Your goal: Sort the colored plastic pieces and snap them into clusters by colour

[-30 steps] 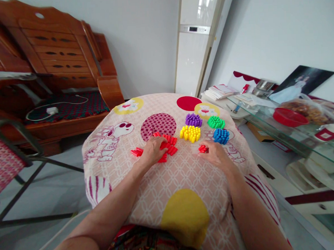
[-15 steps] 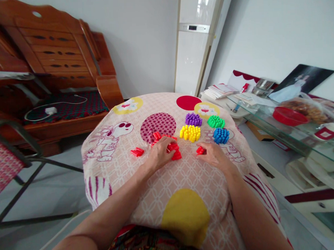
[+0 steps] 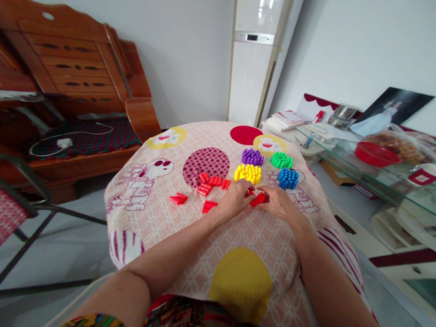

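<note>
My left hand (image 3: 238, 197) has its fingers curled round a few small red plastic pegs, partly hidden, just beside my right hand. My right hand (image 3: 278, 202) pinches a small cluster of red pegs (image 3: 258, 199) over the cloth. The fingertips of both hands almost meet at these pegs. Left of them, more red pegs lie flat in loose groups: one by the checked circle (image 3: 216, 181), one nearer me (image 3: 209, 206) and one farther left (image 3: 178, 199). Upright bunches of yellow pegs (image 3: 248, 174), purple pegs (image 3: 253, 157), green pegs (image 3: 281, 159) and blue pegs (image 3: 288, 178) stand beyond my hands.
A patterned cloth covers the round table (image 3: 192, 241). To the right is a glass shelf (image 3: 333, 151) with a red bowl (image 3: 376, 153) and papers. A wooden bench (image 3: 72, 68) and a chair (image 3: 10, 206) stand at the left.
My left hand has moved right, from the red pile to beside my right hand, uncovering the red groups behind it. My right hand stays nearly in place with its red pegs.
</note>
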`<state>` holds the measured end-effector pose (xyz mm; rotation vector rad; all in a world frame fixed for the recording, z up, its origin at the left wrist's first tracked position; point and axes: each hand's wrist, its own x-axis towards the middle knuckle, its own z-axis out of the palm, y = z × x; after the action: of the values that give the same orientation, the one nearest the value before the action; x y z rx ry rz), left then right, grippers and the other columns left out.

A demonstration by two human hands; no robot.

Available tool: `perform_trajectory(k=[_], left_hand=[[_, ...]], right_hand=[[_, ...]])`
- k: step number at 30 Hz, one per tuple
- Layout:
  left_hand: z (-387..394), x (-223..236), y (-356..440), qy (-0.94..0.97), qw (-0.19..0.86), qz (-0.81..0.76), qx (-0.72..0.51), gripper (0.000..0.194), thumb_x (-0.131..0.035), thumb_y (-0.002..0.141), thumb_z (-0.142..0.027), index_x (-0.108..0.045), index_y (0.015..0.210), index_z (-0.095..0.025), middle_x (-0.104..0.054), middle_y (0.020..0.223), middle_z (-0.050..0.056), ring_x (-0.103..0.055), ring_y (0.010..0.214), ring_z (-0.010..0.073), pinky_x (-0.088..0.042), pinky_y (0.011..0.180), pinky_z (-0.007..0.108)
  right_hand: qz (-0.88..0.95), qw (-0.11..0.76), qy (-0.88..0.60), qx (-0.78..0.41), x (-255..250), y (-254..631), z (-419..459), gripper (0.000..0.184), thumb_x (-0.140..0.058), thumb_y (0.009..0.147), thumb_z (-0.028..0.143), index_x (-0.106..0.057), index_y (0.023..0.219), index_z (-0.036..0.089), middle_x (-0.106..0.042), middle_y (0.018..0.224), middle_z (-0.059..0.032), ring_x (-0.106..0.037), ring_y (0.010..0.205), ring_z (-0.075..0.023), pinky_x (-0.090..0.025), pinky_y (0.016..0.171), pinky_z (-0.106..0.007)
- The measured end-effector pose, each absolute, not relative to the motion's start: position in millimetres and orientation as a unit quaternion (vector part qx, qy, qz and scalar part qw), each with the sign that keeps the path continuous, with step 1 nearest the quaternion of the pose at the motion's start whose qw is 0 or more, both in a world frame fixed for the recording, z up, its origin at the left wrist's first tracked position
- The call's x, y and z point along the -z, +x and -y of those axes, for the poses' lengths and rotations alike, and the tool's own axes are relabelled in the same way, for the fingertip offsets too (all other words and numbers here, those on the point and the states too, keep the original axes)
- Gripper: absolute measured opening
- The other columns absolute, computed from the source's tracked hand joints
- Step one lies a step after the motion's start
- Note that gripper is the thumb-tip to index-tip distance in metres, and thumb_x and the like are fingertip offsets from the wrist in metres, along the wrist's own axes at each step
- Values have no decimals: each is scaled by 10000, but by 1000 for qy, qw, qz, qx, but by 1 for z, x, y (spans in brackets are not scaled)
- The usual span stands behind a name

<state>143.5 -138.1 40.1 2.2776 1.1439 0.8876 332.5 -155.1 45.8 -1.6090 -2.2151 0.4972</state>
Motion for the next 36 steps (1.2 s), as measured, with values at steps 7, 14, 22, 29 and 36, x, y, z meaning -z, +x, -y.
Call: perform_trajectory(k=[7, 14, 22, 29, 36], left_hand=[[138, -24, 148, 817, 313, -366, -317, 446, -704, 714, -130, -661, 1157, -155, -711, 948, 50, -661, 788, 139, -536, 701, 227], [138, -19, 147, 792, 355, -401, -293, 352, -647, 707, -141, -686, 1056, -131, -711, 836, 34, -658, 721, 142, -511, 622, 212], [140, -22, 147, 785, 372, -401, -292, 297, -621, 722, -130, -673, 1013, -107, -702, 798, 38, -663, 710, 146, -515, 625, 218], [136, -26, 134, 804, 292, -422, -299, 430, -632, 749, -131, -635, 1179, -106, -713, 986, 91, -675, 783, 150, -543, 685, 240], [108, -48, 47, 793, 131, -522, -285, 255, -615, 780, -159, -686, 1024, -166, -727, 993, 63, -655, 855, 175, -495, 773, 263]], right_hand=[[793, 186, -549, -188, -39, 339, 150, 422, -710, 761, 253, -700, 1178, 190, -759, 992, -110, -707, 902, -256, -505, 767, -322], [772, 218, -540, -254, -40, 340, 152, 547, -746, 673, 175, -653, 1211, 169, -745, 1037, -89, -698, 891, -235, -510, 760, -311], [761, 230, -527, -302, -36, 342, 150, 319, -686, 691, 135, -704, 1008, 170, -732, 831, -27, -679, 720, -182, -494, 640, -263], [726, 250, -545, -337, -38, 342, 153, 599, -762, 682, 229, -632, 1262, 158, -745, 1034, -90, -711, 832, -214, -552, 732, -311], [708, 267, -555, -347, -41, 338, 156, 505, -689, 807, 420, -645, 1237, 159, -758, 895, -82, -715, 757, -219, -565, 662, -320]])
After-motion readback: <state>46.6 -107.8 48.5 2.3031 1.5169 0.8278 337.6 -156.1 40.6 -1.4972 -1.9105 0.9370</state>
